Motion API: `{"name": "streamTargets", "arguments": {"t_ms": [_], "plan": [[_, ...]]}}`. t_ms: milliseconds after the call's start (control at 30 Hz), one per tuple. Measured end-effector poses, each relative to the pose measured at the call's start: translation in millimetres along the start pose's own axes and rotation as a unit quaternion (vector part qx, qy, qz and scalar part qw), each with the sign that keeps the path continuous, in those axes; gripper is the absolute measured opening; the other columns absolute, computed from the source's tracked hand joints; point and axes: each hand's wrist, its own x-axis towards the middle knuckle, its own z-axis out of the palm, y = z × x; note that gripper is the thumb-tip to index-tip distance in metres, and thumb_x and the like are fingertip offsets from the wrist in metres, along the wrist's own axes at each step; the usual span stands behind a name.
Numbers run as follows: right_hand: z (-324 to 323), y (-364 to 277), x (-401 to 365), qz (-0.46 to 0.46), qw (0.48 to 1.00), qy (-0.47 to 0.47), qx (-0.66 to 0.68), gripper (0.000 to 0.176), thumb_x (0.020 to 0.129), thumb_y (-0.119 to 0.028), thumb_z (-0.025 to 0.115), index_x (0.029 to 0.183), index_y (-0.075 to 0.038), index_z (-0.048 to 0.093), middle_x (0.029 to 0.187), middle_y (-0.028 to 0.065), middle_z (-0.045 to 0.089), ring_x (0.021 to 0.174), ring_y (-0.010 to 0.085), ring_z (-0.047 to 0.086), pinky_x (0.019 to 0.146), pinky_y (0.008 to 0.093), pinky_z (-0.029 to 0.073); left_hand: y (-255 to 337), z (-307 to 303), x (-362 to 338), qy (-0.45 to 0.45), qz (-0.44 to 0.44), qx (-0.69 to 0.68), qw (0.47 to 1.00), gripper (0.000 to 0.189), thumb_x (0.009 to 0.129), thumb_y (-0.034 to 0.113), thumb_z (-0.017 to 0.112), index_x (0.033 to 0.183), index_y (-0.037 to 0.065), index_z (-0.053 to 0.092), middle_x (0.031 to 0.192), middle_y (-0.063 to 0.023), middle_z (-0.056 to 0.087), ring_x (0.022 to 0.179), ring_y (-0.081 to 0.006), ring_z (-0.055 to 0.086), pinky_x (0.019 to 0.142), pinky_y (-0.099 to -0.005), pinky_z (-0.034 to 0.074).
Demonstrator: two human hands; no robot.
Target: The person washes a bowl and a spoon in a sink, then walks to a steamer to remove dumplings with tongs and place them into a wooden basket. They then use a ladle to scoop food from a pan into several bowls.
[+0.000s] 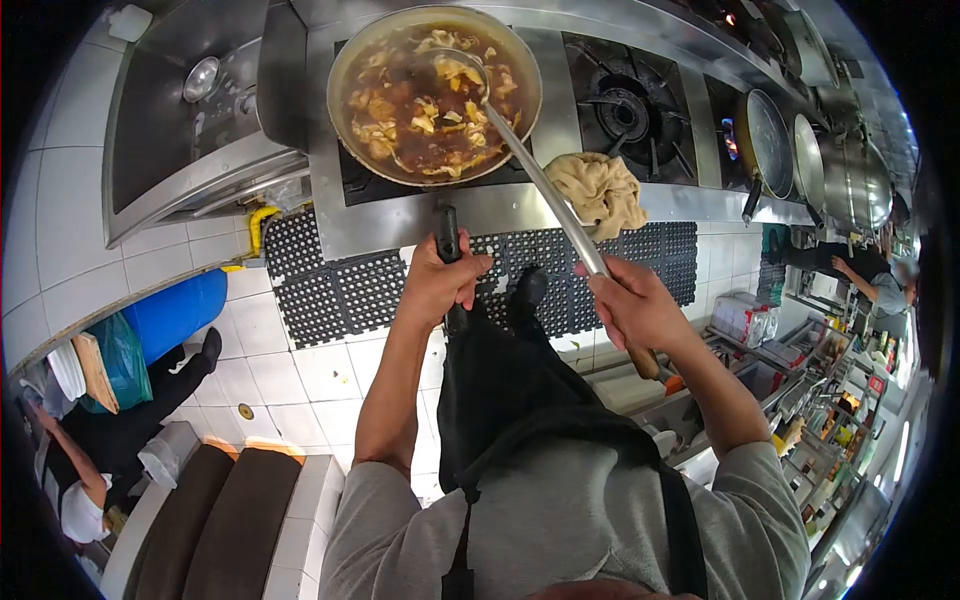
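A wide pan [335,110] of brown broth with pale and yellowish pieces in it sits on the stove. Its black handle [447,222] points toward me, and my left hand [438,275] is closed around it. My right hand [635,305] grips a long metal ladle [545,185] near its wooden end. The ladle slants up to the left, and its bowl lies in the broth, partly sunk. A crumpled beige cloth [597,190] rests on the stove's front edge, right of the pan and beside the ladle's shaft.
Right of the pan is a black burner [627,115]. Beyond it, a frying pan [765,140] stands near a flame, with a large pot [860,180] farther right. A metal sink [170,150] is at left. Black perforated mats [350,290] cover the floor. Other people stand at both far sides.
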Motion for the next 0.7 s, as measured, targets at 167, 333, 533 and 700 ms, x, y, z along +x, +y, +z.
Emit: {"name": "streamTargets", "arguments": {"t_ms": [167, 333, 533, 700], "plan": [[-6, -3, -14, 0.046, 0.996, -0.055, 0.062, 0.034, 0.111, -0.024, 0.048, 0.127, 0.003, 0.060, 0.064, 0.0017, 0.055, 0.042, 0.0097, 0.051, 0.040, 0.0272, 0.042, 1, -6, -3, -0.014, 0.002, 0.003, 1.000, 0.030, 0.086, -0.004, 0.074, 0.097, 0.009, 0.049, 0.063, 0.0003, 0.052, 0.041, -0.0077, 0.045, 0.039, -0.0276, 0.043], [-14, -5, -26, 0.094, 0.909, -0.180, 0.365, 0.042, 0.112, -0.031, 0.046, 0.132, 0.004, 0.057, 0.066, -0.0009, 0.052, 0.039, 0.0095, 0.047, 0.034, 0.0260, 0.041, 7, -12, -13, -0.031, 0.003, 0.023, 0.999, 0.030, 0.087, -0.005, 0.071, 0.100, 0.010, 0.049, 0.065, 0.0002, 0.054, 0.041, -0.0064, 0.044, 0.039, -0.0266, 0.043], [-14, 14, -58, 0.116, 0.791, -0.229, 0.555, 0.048, 0.113, -0.036, 0.044, 0.138, 0.003, 0.055, 0.069, -0.0025, 0.050, 0.041, 0.0044, 0.045, 0.033, 0.0222, 0.039, 20, -3, -38, -0.068, -0.034, 0.015, 0.997, 0.029, 0.085, -0.007, 0.072, 0.097, 0.006, 0.049, 0.064, -0.0003, 0.051, 0.042, -0.0090, 0.047, 0.041, -0.0291, 0.045], [-11, 17, -121, 0.046, 0.846, -0.151, 0.510, 0.038, 0.109, -0.025, 0.055, 0.135, 0.003, 0.057, 0.068, -0.0022, 0.051, 0.042, 0.0061, 0.050, 0.034, 0.0220, 0.041, 32, 29, -63, -0.114, -0.064, 0.029, 0.991, 0.030, 0.087, -0.007, 0.070, 0.099, 0.009, 0.048, 0.065, 0.0009, 0.050, 0.042, -0.0081, 0.044, 0.040, -0.0292, 0.044]]}}
